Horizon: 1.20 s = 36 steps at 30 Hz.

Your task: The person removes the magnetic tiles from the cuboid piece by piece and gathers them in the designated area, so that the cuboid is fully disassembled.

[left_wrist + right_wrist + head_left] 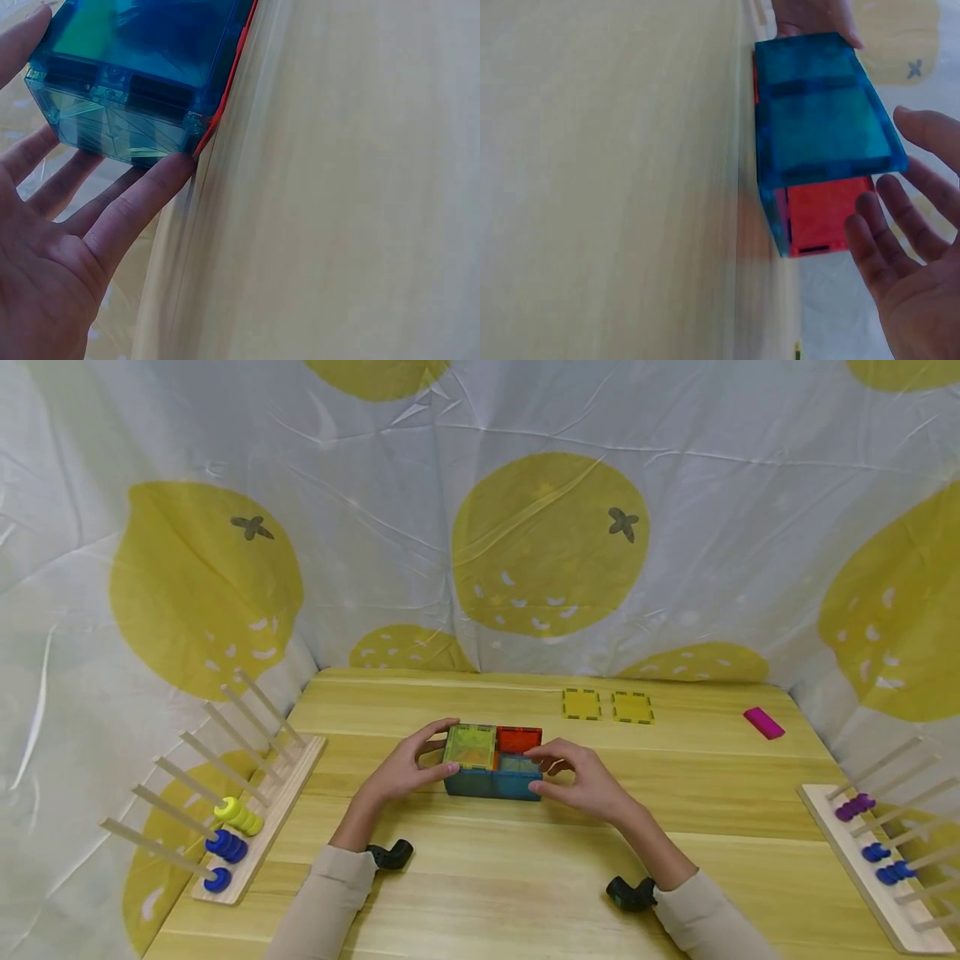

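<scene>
A box built of translucent magnetic tiles stands mid-table, with blue tiles along its near side. A yellow tile covers the left part of its top; the right part is uncovered, and a red tile shows at the back. My left hand holds the box's left end, thumb at the near side and fingers round the end and back. By the right end is my right hand, its fingers loosely bent with nothing between them. In the right wrist view, the right hand's fingers are beside the box; contact is unclear.
Two yellow square tiles lie at the back, with a magenta block to their right. Wooden peg racks with coloured beads stand at the left and right edges. A lemon-print curtain hangs behind the table.
</scene>
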Available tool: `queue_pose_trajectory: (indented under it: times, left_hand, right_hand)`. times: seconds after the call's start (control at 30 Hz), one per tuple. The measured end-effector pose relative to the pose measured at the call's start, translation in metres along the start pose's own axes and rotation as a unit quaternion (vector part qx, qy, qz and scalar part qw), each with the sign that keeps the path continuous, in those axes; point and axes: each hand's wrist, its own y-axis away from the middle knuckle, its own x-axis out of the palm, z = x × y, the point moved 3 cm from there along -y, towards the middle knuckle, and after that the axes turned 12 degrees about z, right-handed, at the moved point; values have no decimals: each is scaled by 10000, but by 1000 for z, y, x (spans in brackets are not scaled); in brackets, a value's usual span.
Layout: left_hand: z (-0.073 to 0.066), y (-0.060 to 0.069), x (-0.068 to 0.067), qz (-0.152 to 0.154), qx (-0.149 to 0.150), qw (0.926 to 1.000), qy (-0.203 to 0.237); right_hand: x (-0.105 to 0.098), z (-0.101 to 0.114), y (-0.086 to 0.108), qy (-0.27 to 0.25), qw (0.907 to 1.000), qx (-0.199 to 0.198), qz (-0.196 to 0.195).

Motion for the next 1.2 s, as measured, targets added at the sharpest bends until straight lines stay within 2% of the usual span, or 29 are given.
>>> queue_pose_trajectory:
  times: [0.57,0.83,1.2]
  left_hand:
    - [0,0,0,-9,-126,9999,29]
    - [0,-1,0,-23,-133,9999,-2]
    - [0,-1,0,-43,-49,9999,-94]
  right_hand:
    - [19,8,-12,259,9996,29,70]
    - [25,5,-16,324,9993,144,94]
    - [26,4,-21,441,9988,-23,210]
